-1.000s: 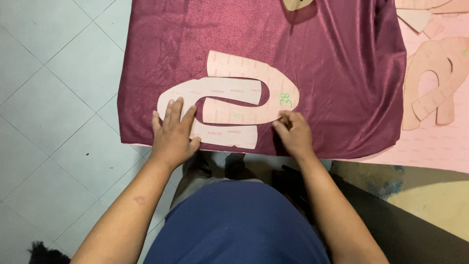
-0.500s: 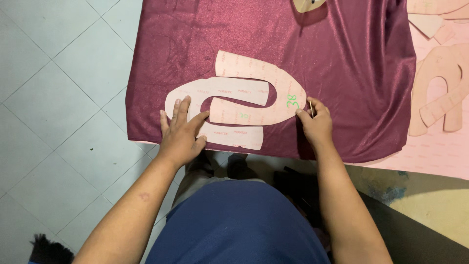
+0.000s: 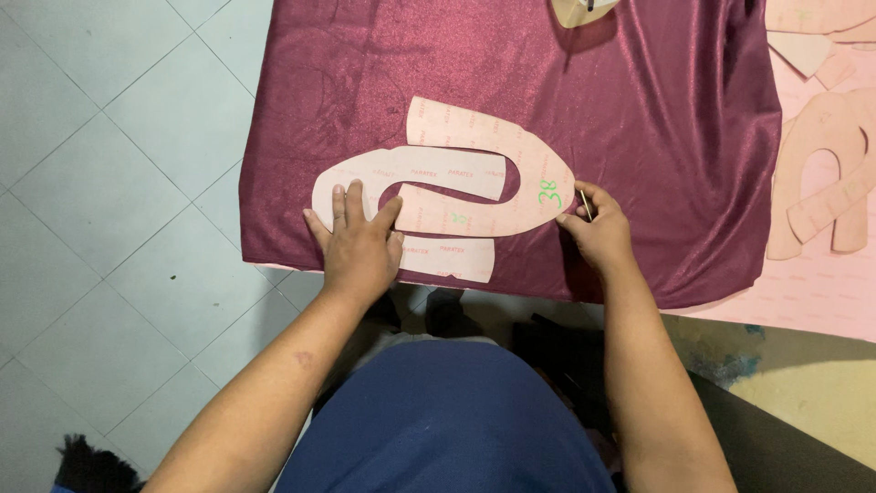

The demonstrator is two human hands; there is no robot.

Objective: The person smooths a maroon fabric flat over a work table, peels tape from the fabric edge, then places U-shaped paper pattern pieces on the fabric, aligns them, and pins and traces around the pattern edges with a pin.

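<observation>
Two pale pink U-shaped card patterns lie interlocked on a shiny maroon cloth point(image 3: 639, 110). The left pattern point(image 3: 429, 173) opens to the right; the right pattern point(image 3: 511, 173), with a green handwritten mark, opens to the left. My left hand point(image 3: 358, 239) presses flat on the curved end of the left pattern, fingers spread. My right hand point(image 3: 593, 226) is at the rounded right edge of the right pattern, pinching a thin dark pen-like marker point(image 3: 585, 203) against that edge.
More pink card patterns point(image 3: 826, 173) lie on a pink sheet point(image 3: 803, 301) at the right. A tan object point(image 3: 579, 9) sits at the cloth's top edge. Grey tiled floor point(image 3: 119, 183) shows at the left. A dark bag lies under the table by my legs.
My right hand has slid with the marker along the right pattern's rim, from its lower edge up to the rounded right end. My left hand has stayed pressed on the left pattern.
</observation>
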